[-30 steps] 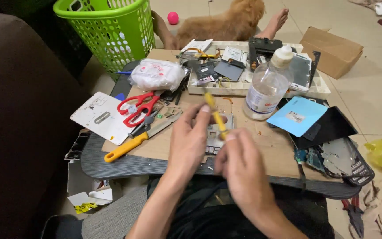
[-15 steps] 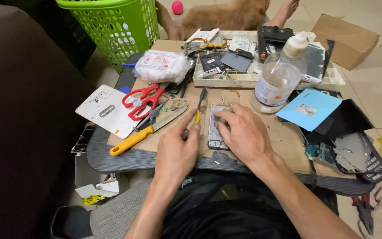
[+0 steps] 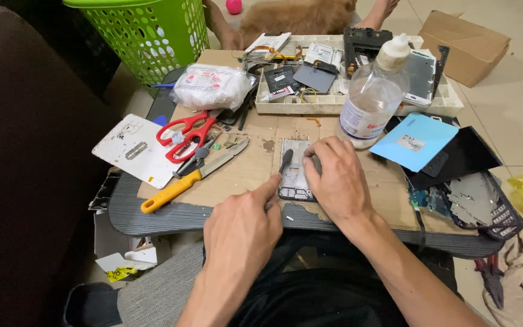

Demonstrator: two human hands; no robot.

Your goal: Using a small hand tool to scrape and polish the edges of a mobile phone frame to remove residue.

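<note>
Clutter we see around the work board

We see red scissors (image 3: 184, 134) beside a yellow-handled knife (image 3: 190, 176), a clear bottle (image 3: 372, 98) near a blue card (image 3: 414, 141), a white parts tray (image 3: 358, 104) behind, and a green basket (image 3: 143, 33) and cardboard box (image 3: 465, 37) on the floor

**One head-worn view, looking steeply down over a low work board**

The single camera sits on the person's head and faces forward and down across their lap. It is close: both forearms enter from the bottom edge, the left hand (image 3: 241, 229) and right hand (image 3: 333, 179) filling the lower middle. The cardboard-topped board (image 3: 243, 172) spans the centre, the green basket (image 3: 146, 33) and floor tiles lie at the far top edge. No second view shares the scene.
</note>
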